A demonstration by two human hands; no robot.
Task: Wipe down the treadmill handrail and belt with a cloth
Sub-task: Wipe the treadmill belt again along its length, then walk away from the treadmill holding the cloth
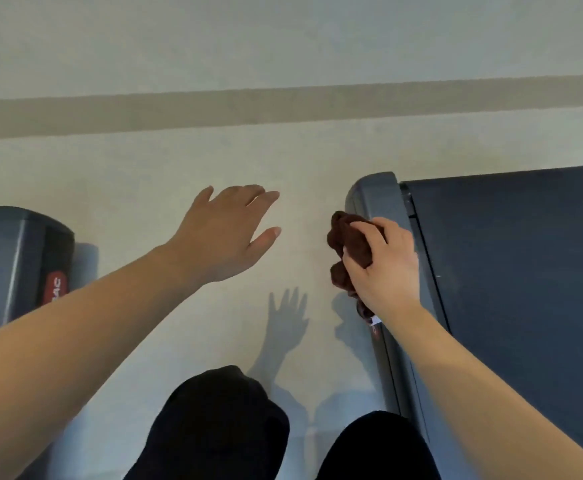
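my knees point(224, 427) in black trousers, my right hand point(385, 268) bunching the brown cloth point(349, 237) against the treadmill's grey side rail point(376, 194), dark belt point(512, 271) just beside it, my left hand point(227, 233) spread over pale floor point(144, 174), another machine point(20, 258) far left

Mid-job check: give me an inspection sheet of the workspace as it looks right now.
Surface: pale floor, with hand shadows on it.
Job's things: brown cloth bunched at the treadmill's grey side rail; dark belt beside it.
Clutter: nothing seen.
Grippers: right hand grips the cloth; left hand open, fingers spread above the floor.
Cables: nothing seen.
Surroundings: second treadmill at left; wall with a darker band.
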